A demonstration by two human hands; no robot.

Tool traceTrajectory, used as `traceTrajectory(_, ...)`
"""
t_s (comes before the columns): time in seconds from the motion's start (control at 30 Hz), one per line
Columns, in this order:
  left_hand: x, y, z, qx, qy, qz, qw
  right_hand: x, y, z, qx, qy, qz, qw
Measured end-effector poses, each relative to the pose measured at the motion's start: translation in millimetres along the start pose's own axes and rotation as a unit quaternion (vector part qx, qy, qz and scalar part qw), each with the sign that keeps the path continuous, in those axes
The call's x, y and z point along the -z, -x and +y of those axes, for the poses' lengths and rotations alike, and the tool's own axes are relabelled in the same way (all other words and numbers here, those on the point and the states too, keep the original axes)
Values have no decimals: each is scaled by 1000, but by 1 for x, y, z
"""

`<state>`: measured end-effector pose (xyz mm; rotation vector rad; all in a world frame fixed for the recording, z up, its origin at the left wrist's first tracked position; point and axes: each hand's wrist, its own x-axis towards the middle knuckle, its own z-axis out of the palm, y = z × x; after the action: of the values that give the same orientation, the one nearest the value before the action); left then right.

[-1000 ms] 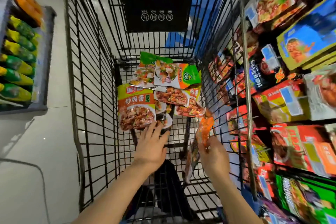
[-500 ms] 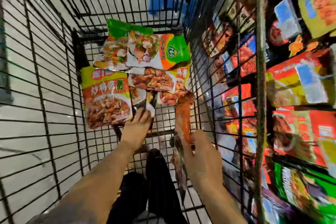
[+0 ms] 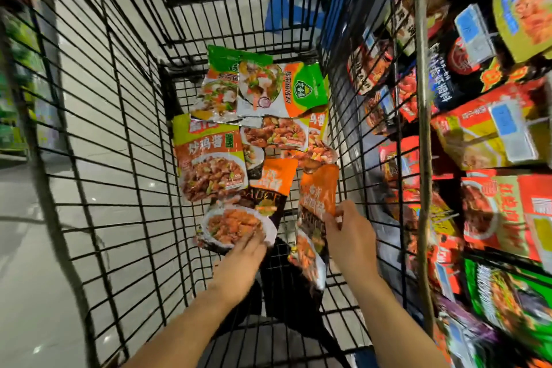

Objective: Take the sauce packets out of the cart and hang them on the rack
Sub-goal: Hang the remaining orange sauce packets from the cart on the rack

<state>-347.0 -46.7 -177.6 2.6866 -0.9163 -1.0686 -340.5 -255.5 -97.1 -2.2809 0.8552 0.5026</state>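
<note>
Your right hand (image 3: 348, 236) pinches an orange-and-black sauce packet (image 3: 313, 218) by its edge near the cart's (image 3: 98, 128) right wall, and your left hand (image 3: 239, 266) grips a matching packet (image 3: 239, 224) mid-floor. More packets (image 3: 254, 116) crowd the far end; the left side lies open, the rack (image 3: 493, 134) beyond the right wall.

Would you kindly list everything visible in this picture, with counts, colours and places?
Cart: one, black wire, centre.
Orange-black sauce packets: two, near end of cart, one in each hand.
Yellow-green and orange packet: one, cart floor, left.
Green-orange packets: two, far end of cart.
Other packets: a few, overlapping mid-cart; count unclear.
Rack: one, right, hung with red, yellow, green packets.
Shelf: left, blurred.
Left hand: grips a packet's lower edge.
Right hand: pinches the other packet.
</note>
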Motion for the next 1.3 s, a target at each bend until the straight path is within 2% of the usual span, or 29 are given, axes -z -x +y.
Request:
traceTrajectory(0.07,-6,19,6,0,23,-84,996,1,0,0,-10,5,0,1000)
traceTrajectory(0.17,1,28,7,-33,52,-118,991,0,0,0,-26,13,3,1000)
traceTrajectory(0.23,15,19,3,-27,71,-98,992,-1,1,1,-29,5,12,999)
traceTrajectory(0.4,41,-45,-16,33,131,43,990,1,2,2,-18,3,37,999)
traceTrajectory(0.57,41,-129,-38,-15,61,64,996,-4,3,3,25,5,43,999)
traceTrajectory(0.63,32,-148,-42,-26,-12,25,999,-5,0,4,26,8,42,999)
traceTrajectory(0.73,14,-151,-33,6,-87,-45,995,-6,-2,5,20,4,38,999)
traceTrajectory(0.9,19,-141,-26,7,-118,-20,993,-4,2,4,1,10,31,999)
traceTrajectory(1.1,35,-151,-37,-14,-184,-53,981,-5,1,1,2,2,29,1000)
traceTrajectory(1.3,31,-145,-32,3,-155,-91,984,-6,3,4,-2,-1,33,999)
